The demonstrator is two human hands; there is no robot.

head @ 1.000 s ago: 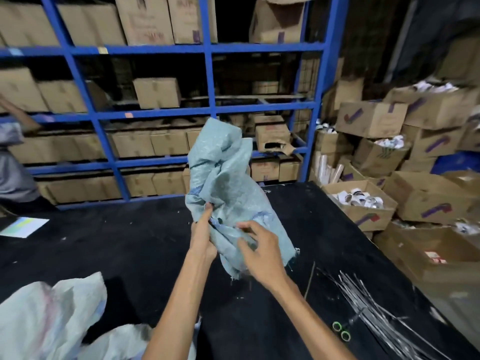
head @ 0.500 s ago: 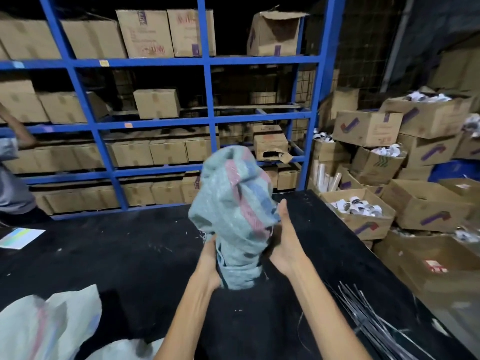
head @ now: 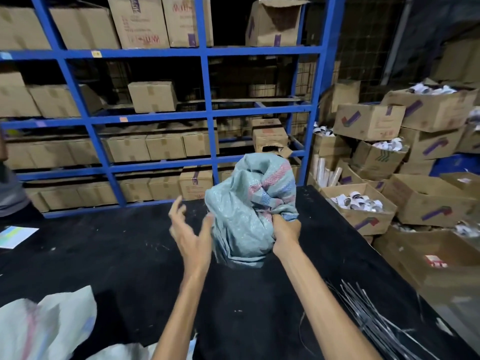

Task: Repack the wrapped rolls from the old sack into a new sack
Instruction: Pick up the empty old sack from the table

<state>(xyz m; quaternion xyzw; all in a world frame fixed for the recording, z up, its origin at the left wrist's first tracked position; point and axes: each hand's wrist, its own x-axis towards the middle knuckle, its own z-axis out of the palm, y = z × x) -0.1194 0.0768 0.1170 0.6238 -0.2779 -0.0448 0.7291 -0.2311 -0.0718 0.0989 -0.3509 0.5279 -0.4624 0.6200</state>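
A crumpled pale blue-green woven sack (head: 244, 216) with pink and blue stripes is held bunched above the black table (head: 117, 255). My right hand (head: 285, 229) grips its right side in a fist. My left hand (head: 189, 229) hovers just left of the sack with fingers spread, thumb near the cloth, holding nothing. A second white woven sack (head: 46, 326) with a faint pink stripe lies at the near left corner of the table. No wrapped rolls show on the table.
A bundle of thin metal ties (head: 376, 323) lies at the table's near right. Open cartons of small rolls (head: 358, 203) stack along the right. Blue shelving (head: 207, 113) full of boxes stands behind the table. A person's sleeve (head: 10, 188) and a paper sheet (head: 15, 236) are at far left.
The sack was loosely held by both hands, then squeezed between them; now it is bunched lower and to the right in my right fist, and my left hand has let go and opened.
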